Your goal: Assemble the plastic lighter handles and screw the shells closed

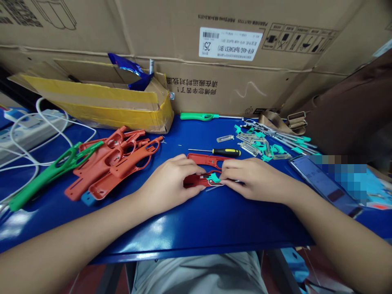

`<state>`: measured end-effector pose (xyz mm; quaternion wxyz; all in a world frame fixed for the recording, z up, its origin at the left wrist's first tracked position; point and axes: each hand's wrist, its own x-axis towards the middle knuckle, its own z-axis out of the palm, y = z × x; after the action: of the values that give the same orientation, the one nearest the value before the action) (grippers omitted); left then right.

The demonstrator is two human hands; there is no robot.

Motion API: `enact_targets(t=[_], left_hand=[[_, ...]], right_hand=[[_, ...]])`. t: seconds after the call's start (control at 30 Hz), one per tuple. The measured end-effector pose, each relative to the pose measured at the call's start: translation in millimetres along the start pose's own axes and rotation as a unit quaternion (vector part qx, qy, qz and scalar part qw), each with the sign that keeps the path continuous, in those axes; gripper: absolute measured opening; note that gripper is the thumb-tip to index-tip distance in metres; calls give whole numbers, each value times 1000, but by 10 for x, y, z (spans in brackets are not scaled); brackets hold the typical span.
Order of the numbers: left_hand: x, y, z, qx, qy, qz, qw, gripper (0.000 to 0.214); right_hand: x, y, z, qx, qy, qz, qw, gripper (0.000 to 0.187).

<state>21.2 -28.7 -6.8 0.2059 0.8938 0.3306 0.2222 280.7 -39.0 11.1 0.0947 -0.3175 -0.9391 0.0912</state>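
My left hand (173, 179) grips an open red lighter shell half (191, 180) at its left end, thumb on the near side and fingers on the far side. Inside the shell sit a teal trigger piece (213, 177) and a thin white wire. At the shell's right end, the fingers of my right hand (249, 178) are pinched together beside the teal piece; what lies between them is mostly hidden. Just beyond, the other red shell half (203, 159) lies on the table. A screwdriver (226, 152) with a black and yellow handle rests behind it.
Red lighter shells (116, 163) and a green one (45, 179) are piled left. Clear plastic parts (249, 145) and metal rods (284, 136) lie at the back right, near a phone (324, 183). A green lighter (196, 116), yellow-taped box (122, 110) and power strip (33, 130) surround the blue table (196, 228).
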Motion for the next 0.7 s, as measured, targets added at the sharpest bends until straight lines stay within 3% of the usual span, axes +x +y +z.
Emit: enact_targets(t=[0.4,0.7], left_hand=[[6,3,19,-39,-5,-40,998,19],[10,22,25,-69,-20,-67,995,21]], right_hand=[[12,-50,7,-75,43,-44,995,28],[9,-79,-1,-81,23,-41,996,27]])
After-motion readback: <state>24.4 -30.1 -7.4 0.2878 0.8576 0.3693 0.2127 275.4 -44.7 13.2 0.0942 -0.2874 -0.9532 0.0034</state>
